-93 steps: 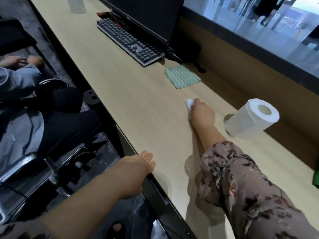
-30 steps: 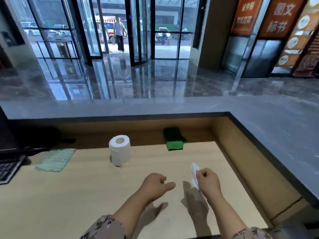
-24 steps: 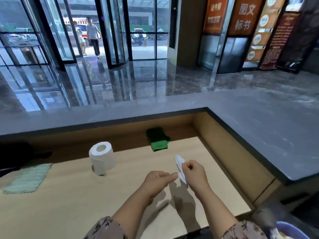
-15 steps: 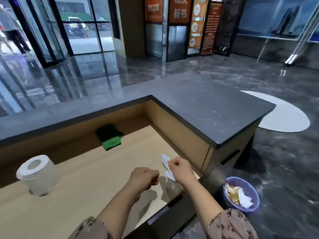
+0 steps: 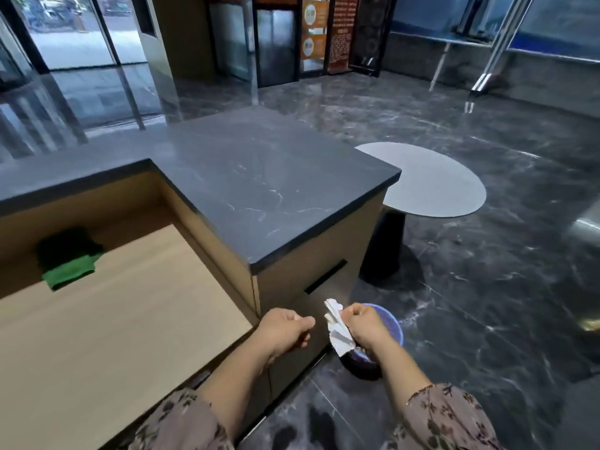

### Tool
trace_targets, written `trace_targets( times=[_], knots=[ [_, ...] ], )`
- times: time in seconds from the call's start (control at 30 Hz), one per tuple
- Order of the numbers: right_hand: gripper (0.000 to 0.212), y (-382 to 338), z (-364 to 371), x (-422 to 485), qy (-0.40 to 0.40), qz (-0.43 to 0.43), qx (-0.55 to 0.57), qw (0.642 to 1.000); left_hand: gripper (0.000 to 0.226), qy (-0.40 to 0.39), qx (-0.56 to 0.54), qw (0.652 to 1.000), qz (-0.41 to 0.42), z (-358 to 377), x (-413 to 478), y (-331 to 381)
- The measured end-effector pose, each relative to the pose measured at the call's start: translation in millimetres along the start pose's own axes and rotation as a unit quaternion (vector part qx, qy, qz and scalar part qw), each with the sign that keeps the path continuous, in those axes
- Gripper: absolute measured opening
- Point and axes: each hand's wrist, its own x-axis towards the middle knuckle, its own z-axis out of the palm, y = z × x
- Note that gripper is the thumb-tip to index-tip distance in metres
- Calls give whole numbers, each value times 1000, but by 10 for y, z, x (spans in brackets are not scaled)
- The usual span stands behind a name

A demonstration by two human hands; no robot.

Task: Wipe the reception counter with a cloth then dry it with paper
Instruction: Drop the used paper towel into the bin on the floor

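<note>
Pinching paper (image 5: 336, 334), right hand (image 5: 363, 326) over bin (image 5: 398, 330)

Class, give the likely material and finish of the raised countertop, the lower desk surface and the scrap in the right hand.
Raised countertop: probably stone or stone-look slab, matte dark grey, white veining. Lower desk surface: likely wood-look laminate, smooth, pale even grain. Scrap: thin white paper, creased, limp.

Daylight comes through the doors (image 5: 81, 30) at 11 o'clock and glares off the glossy floor (image 5: 470, 303); the desk (image 5: 113, 319) is evenly lit. Edges bow; slight blur throughout.
</note>
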Motion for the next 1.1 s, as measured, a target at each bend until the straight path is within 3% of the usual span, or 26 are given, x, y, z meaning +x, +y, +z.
trace_targets(
  times=[0.07,0.23,0.4,0.73,0.93,1.1],
  knots=[
    [19,178,-207,265,26,33,35,999,37,9,1,1000,2,294,166,52],
    [28,397,-771,698,62,57,28,996,38,19,6,1000,-3,1157,646,168],
    [21,723,-966,1104,83,78,30,993,42,28,22,999,-24,1640,988,169],
    [26,1364,-967,2142,131,152,57,978,30,41,53,996,-65,2002,2162,-319],
    [17,1797,-759,2989,163,153,15,975,29,46,57,996,-57,2157,2991,-829],
    [33,2163,-560,3445,174,163,46,970,21,14,75,996,-50,2190,3412,-1170]
  ],
)
